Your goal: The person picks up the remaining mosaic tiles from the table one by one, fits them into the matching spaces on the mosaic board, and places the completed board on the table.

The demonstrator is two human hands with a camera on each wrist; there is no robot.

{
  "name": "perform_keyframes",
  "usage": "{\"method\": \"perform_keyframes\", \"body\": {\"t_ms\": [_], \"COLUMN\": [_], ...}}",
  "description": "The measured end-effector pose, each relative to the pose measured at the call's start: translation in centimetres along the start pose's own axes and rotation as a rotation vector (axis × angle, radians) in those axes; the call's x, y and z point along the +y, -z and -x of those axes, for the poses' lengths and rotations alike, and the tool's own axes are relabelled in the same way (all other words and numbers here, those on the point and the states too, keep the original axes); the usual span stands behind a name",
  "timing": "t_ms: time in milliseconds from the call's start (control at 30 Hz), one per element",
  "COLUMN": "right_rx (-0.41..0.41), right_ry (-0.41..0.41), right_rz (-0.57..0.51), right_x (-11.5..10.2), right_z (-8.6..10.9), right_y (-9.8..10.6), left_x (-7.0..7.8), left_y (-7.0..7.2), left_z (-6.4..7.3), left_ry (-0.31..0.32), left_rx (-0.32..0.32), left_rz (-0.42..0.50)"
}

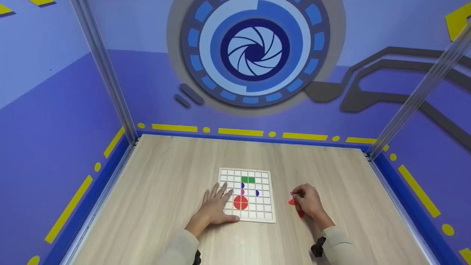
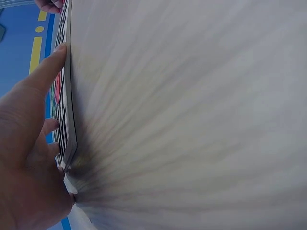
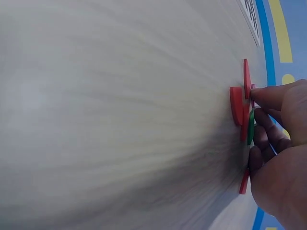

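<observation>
A white grid board (image 1: 263,211) lies on the table, bearing a green rectangle (image 1: 248,179), small blue half circles (image 1: 257,193), a pink half circle (image 1: 242,192) and a red circle (image 1: 240,202) made of quarter pieces. My left hand (image 1: 215,208) rests spread over the board's left side, thumb along its near edge; in the left wrist view the thumb (image 2: 50,67) presses that edge. Right of the board, my right hand (image 1: 308,200) pinches a small pink piece (image 3: 253,89) between thumb and fingertip. Loose red pieces (image 3: 236,105) and a green piece (image 3: 251,127) lie under and beside those fingers.
The wooden table (image 1: 176,162) is enclosed by blue-purple walls with yellow markings. Metal posts (image 1: 106,73) stand at the back corners. Dark wrist devices (image 1: 318,246) sit at the sleeves.
</observation>
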State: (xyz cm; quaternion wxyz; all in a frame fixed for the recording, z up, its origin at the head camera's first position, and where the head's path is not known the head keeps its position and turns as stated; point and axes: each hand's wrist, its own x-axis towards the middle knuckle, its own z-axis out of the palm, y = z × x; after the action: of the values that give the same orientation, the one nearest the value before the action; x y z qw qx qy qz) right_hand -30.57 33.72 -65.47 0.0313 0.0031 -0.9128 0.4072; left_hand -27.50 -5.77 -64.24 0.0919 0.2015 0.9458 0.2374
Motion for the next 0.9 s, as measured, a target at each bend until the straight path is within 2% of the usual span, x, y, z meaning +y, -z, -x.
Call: {"method": "perform_keyframes", "body": {"t_ms": [133,500,733,900], "right_rx": [0.013,0.054,0.033,0.012], "right_ry": [-0.016,0.0,0.02,0.05], "right_rz": [0.008,-0.034,0.033,-0.001], "right_x": [0.0,-0.4,-1.1,-2.5], "right_z": [0.2,0.0,-0.1,-0.4], "right_y": [-0.1,-0.2,-0.1,-0.3], "left_x": [0.0,0.3,0.3,0.3], "left_y": [-0.1,0.2,0.2,0.3], "left_z": [0.0,-0.1,0.0,0.0], "left_ry": [0.001,0.012,-0.001,0.001], "left_rx": [-0.005,-0.003,0.005,0.004], "left_rz": [0.005,0.018,0.01,0.007]}}
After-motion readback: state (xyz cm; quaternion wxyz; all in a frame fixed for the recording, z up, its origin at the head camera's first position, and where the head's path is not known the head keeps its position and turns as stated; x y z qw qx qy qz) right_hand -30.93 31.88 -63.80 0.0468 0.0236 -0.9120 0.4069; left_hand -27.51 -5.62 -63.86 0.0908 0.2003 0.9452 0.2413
